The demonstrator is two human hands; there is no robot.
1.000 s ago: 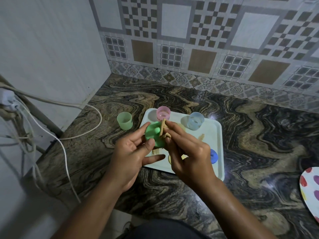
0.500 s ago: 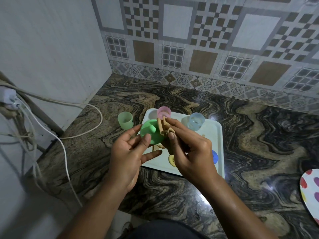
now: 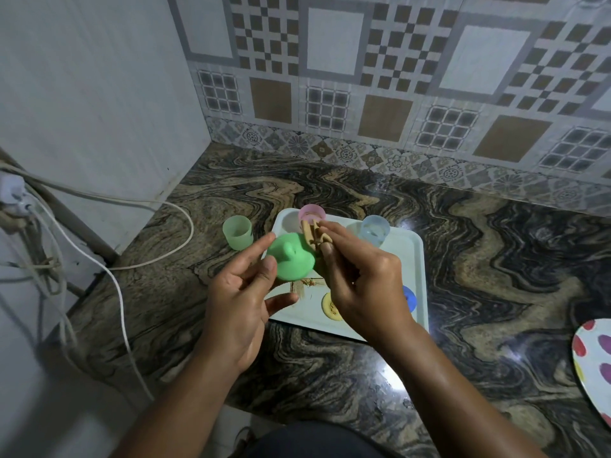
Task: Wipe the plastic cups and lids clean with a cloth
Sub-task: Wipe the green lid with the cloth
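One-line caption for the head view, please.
Left hand holds a green lid while the right hand holds a tan cloth against it above a white tray.

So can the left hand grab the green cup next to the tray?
Probably not right away. The path looks free, since the green cup stands alone on the counter, but the left hand is holding the green lid and would need to put it down first.

A green lid raised, a tan cloth bunched against its edge; pink cup, blue cup upright on the tray; yellow lid, blue lid flat there; green cup upright beside it.
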